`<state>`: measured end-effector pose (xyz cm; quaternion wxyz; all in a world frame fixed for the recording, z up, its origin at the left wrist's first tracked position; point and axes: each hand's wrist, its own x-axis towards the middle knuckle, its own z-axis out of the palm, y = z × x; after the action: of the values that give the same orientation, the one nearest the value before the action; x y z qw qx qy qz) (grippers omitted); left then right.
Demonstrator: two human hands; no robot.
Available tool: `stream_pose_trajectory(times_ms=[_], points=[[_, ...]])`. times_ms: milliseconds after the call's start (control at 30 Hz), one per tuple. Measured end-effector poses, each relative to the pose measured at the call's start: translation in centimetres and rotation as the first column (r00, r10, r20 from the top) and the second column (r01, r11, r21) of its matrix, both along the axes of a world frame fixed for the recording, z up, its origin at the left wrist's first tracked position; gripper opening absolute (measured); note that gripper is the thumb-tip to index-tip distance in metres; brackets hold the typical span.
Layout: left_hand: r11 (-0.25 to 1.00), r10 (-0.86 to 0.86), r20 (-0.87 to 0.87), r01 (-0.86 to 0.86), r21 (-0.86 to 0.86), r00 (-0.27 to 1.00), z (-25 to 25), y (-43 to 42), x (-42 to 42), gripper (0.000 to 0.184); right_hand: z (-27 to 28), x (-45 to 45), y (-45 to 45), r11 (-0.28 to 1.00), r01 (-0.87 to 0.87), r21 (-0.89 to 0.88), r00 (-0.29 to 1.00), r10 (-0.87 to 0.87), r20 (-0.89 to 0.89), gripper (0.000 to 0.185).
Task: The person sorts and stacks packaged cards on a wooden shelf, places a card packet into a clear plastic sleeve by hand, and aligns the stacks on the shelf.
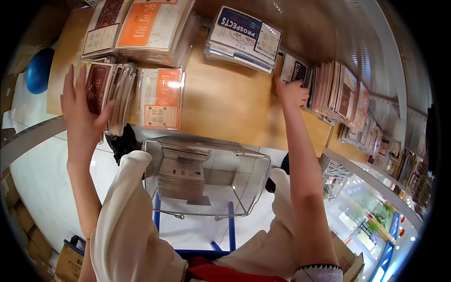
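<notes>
At the left of the frame, my left hand (82, 110) is spread against or just over the maroon packets (99, 82). Next comes an orange-and-white pile (161, 94), then the PROSPECTS stack (246, 33) at upper centre. Right of centre, my right hand (293, 94) has its fingers bent at 1 dark packet (295, 68); whether they pinch it, I cannot tell. Farther right stands a packet row (331, 89).

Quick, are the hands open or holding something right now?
Left hand: open, spread beside the maroon packet.
Right hand: at the dark-blue PROSPECTS packet; whether it's gripping can't be told.
</notes>
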<state>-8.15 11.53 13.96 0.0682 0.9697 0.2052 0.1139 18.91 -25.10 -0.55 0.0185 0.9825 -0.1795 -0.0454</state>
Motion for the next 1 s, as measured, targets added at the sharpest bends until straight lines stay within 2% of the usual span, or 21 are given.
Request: stream_pose_trajectory(times_ms=[67,133,167,233,333,400,433,467,500,533,567,600,667,700,733,767,833,867,933,967,1000], points=[[0.992,-0.070,0.207,0.089,-0.088,0.976,1.3,-1.7,1.2,0.069,1.3,-0.5,0.9,1.000,0.000,0.005,0.999,0.000,-0.041,0.105],[0.971,-0.160,0.366,0.213,-0.109,0.917,1.7,-2.7,1.9,0.058,1.7,-1.5,1.3,0.996,-0.089,0.004,0.992,0.089,-0.087,0.106],[0.964,-0.197,0.335,0.244,-0.105,0.922,1.6,-2.8,1.9,0.057,1.8,-1.5,1.1,0.991,-0.130,0.004,0.985,0.130,-0.110,0.106],[0.944,-0.278,0.267,0.314,-0.101,0.923,1.2,-3.0,1.6,0.055,1.7,-0.6,0.3,0.992,-0.101,0.077,0.988,0.109,-0.111,0.107],[0.925,-0.310,0.308,0.360,-0.119,0.899,0.7,-3.2,1.2,0.052,2.9,-0.1,0.5,0.992,-0.068,0.110,0.987,0.083,-0.139,0.102],[0.927,-0.305,0.318,0.356,-0.119,0.898,0.7,-3.0,0.8,0.051,3.8,-0.1,-1.0,0.838,0.017,0.545,0.994,0.042,-0.097,0.098],[0.929,-0.297,0.325,0.350,-0.119,0.898,0.8,-3.0,0.9,0.049,4.6,-0.4,-1.1,0.686,0.049,0.726,0.996,0.021,-0.087,0.096],[0.930,-0.292,0.332,0.347,-0.120,0.897,0.9,-3.0,1.0,0.048,5.7,-1.1,-1.2,0.411,0.101,0.906,0.995,-0.020,-0.102,0.090],[0.926,-0.301,0.325,0.356,-0.123,0.896,1.0,-3.0,1.1,0.048,8.2,-2.3,-0.1,0.404,-0.020,0.914,1.000,0.023,0.011,0.090],[0.922,-0.312,0.319,0.367,-0.127,0.895,1.0,-3.0,1.2,0.047,10.2,-3.1,1.0,0.392,-0.139,0.910,0.990,0.063,0.124,0.089],[0.916,-0.324,0.312,0.378,-0.133,0.893,1.0,-3.1,1.2,0.047,10.4,-2.7,0.8,0.492,-0.412,0.767,0.911,0.245,0.332,0.090],[0.901,-0.339,0.322,0.404,-0.160,0.884,1.2,-3.4,1.4,0.046,10.6,-2.3,0.6,0.522,-0.651,0.551,0.759,0.438,0.481,0.092],[0.871,-0.401,0.219,0.444,-0.210,0.890,0.9,-3.3,1.2,0.045,13.5,-1.5,2.3,0.405,-0.851,0.335,0.526,0.657,0.540,0.095],[0.856,-0.430,0.167,0.459,-0.239,0.887,0.8,-3.4,1.1,0.044,14.7,-0.9,3.5,0.302,-0.900,0.313,0.430,0.723,0.541,0.093],[0.834,-0.452,0.125,0.468,-0.292,0.883,0.9,-3.8,1.4,0.041,15.8,0.0,5.0,0.233,-0.954,0.189,0.295,0.836,0.463,0.091],[0.769,-0.508,0.045,0.477,-0.425,0.860,0.3,-4.2,1.5,0.042,16.0,1.0,6.5,0.138,-0.988,0.073,0.155,0.919,0.363,0.088],[0.603,-0.634,-0.074,0.433,-0.671,0.770,-2.5,-5.5,1.5,0.045,13.8,2.7,7.5,0.099,-0.993,0.068,0.111,0.973,0.202,0.084],[0.644,-0.604,-0.079,0.427,-0.634,0.793,-3.7,-6.2,1.3,0.050,13.0,3.0,7.8,0.077,-0.995,0.068,0.085,0.989,0.119,0.082],[0.721,-0.539,-0.087,0.406,-0.562,0.838,-5.8,-7.4,0.6,0.061,12.3,2.5,8.0,0.077,-0.997,0.015,0.079,0.986,0.148,0.080],[0.754,-0.457,-0.094,0.329,-0.569,0.885,-6.9,-7.7,0.4,0.066,12.3,2.1,8.1,0.075,-0.997,-0.012,0.072,0.984,0.164,0.080],[0.779,-0.373,-0.102,0.252,-0.574,0.922,-7.8,-7.8,0.2,0.073,12.5,1.0,8.4,0.051,-0.998,0.039,0.059,0.968,0.245,0.078]])
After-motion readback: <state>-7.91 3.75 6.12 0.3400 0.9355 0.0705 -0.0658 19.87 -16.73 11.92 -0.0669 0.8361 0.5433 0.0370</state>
